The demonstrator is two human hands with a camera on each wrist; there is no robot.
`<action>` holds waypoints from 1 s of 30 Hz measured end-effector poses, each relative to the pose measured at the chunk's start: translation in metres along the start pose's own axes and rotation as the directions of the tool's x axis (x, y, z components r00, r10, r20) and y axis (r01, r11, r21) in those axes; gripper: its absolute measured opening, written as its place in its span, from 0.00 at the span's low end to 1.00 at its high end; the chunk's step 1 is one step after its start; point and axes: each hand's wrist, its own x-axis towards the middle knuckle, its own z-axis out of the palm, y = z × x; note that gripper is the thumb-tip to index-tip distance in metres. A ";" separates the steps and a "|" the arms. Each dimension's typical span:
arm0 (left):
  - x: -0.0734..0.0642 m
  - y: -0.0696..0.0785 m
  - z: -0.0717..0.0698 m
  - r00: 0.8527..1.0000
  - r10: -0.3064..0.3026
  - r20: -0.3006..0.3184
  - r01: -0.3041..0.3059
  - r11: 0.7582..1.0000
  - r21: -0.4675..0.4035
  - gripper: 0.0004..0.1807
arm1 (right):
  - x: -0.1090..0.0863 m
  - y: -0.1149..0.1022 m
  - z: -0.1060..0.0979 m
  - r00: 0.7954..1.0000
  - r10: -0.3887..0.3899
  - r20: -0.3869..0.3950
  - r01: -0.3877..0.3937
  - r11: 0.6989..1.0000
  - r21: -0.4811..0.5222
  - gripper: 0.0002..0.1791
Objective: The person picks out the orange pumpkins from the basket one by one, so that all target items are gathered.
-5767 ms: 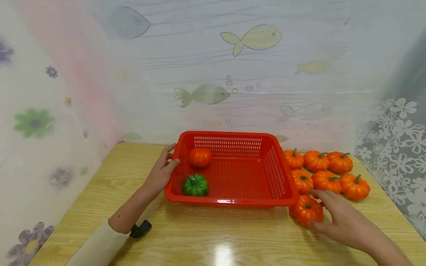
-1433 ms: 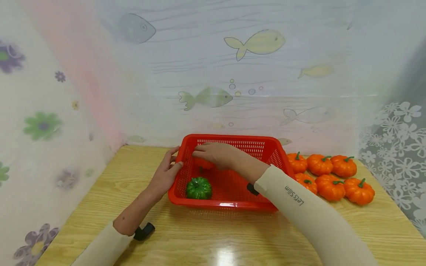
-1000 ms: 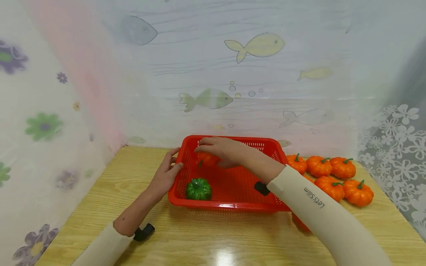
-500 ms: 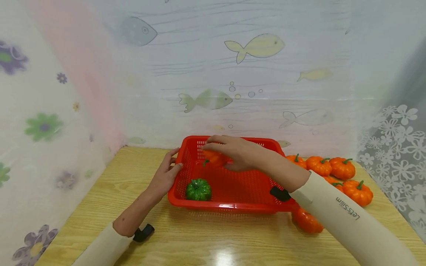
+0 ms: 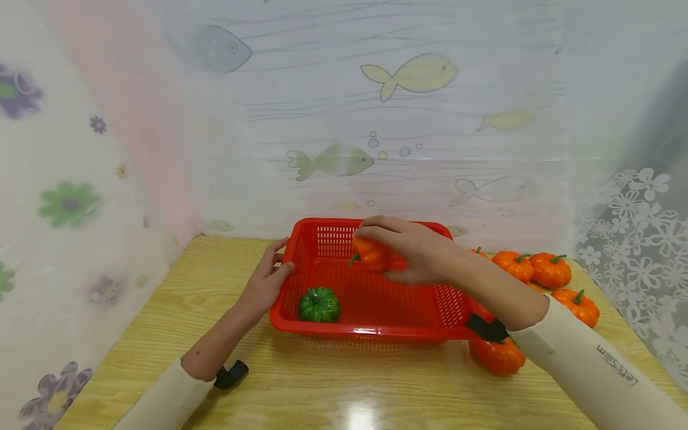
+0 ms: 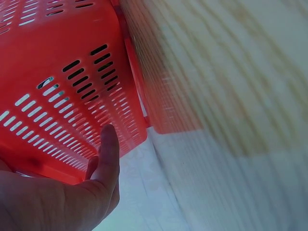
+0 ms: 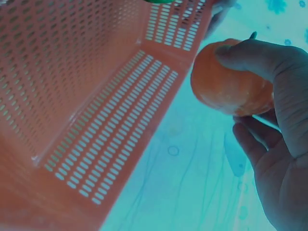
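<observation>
My right hand (image 5: 421,254) grips an orange toy pumpkin (image 5: 372,255) with a green stem, over the back of the red plastic basket (image 5: 371,331). In the right wrist view the thumb lies across the pumpkin (image 7: 226,89), which appears beyond the basket's slotted wall. The left hand (image 5: 262,285) holds the basket's left side, thumb on the rim and fingers outside; the left wrist view shows a finger (image 6: 109,149) along the slotted outer wall. A shiny green pumpkin (image 5: 319,305) sits in the basket's front left corner.
Several more orange pumpkins (image 5: 550,272) stand on the wooden table (image 5: 301,388) right of the basket, some partly hidden by the right forearm. One orange pumpkin (image 5: 500,357) lies by the basket's front right corner. A patterned wall covering (image 5: 322,107) rises behind the table.
My right hand, earlier at the front right pumpkin, has since reached into the basket, taken the orange pumpkin from its back left corner and moved right with it, raised. The left hand stays put.
</observation>
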 end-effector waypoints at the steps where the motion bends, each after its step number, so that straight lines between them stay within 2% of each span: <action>1: 0.000 0.000 0.000 1.000 -0.003 -0.001 0.003 1.000 0.001 0.34 | -0.004 -0.001 -0.001 1.000 0.012 -0.008 -0.012 1.000 -0.007 0.42; 8: 0.000 0.001 -0.001 1.000 -0.002 -0.001 0.002 1.000 0.005 0.34 | -0.030 -0.007 -0.009 0.991 0.128 -0.032 -0.129 0.991 -0.019 0.44; 15: -0.001 0.002 -0.002 1.000 0.007 0.006 -0.007 1.000 0.003 0.34 | -0.056 -0.018 -0.014 0.954 0.296 -0.037 -0.297 0.955 -0.006 0.47; 25: -0.001 0.000 -0.002 1.000 0.007 0.008 -0.007 1.000 0.008 0.34 | -0.093 -0.037 -0.012 0.929 0.333 -0.163 -0.335 0.942 0.017 0.50; 30: -0.002 0.001 -0.001 1.000 0.018 0.009 -0.018 1.000 -0.005 0.33 | -0.115 -0.045 -0.011 0.896 0.374 -0.239 -0.377 0.925 0.033 0.51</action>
